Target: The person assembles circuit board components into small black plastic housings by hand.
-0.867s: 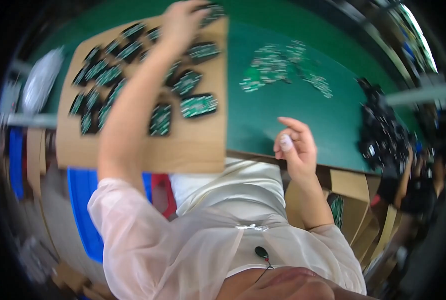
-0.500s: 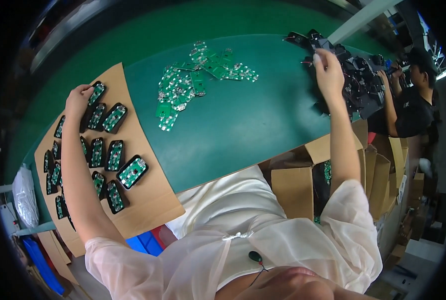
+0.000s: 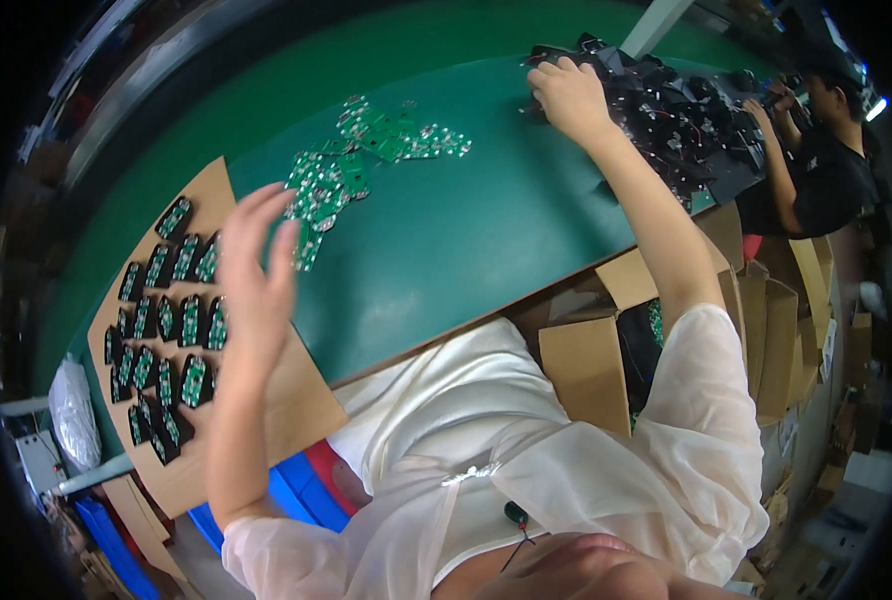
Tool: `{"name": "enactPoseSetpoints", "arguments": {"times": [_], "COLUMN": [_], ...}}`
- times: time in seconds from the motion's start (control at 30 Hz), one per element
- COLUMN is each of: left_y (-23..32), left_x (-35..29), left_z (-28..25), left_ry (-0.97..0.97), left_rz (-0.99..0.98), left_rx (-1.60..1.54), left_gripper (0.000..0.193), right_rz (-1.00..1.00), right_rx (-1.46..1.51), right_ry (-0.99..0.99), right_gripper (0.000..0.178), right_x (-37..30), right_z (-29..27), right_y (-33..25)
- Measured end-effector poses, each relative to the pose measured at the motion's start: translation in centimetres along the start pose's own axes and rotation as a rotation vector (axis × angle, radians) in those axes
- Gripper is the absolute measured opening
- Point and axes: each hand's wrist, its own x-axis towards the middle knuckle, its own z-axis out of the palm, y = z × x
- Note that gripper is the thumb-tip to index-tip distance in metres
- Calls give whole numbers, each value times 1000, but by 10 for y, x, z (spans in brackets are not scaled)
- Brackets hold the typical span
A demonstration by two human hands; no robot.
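The black plastic housings (image 3: 681,125) looked light, stiff and best held by their rims; the left hand (image 3: 252,275) had parted, apparently empty fingers, the right hand (image 3: 574,102) curled ones, any grip hidden.

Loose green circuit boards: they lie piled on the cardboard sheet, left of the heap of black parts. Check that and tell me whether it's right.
Not quite: the head view shows the loose green circuit boards piled on the green tabletop, not on the cardboard sheet. They do lie left of the heap of black parts.
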Motion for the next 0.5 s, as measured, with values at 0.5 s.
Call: {"name": "enactPoseSetpoints", "arguments": {"times": [0.5], "left_y": [88], "left_x": [-90], "left_z": [57], "left_ry": [-31], "left_rz": [-554], "left_rx": [-877], "left_gripper": [48], "right_rz": [355], "right_rx": [1932], "right_ry": [4], "right_gripper": [18], "right_x": [-86], "right_z": [-127], "right_y": [-173]}}
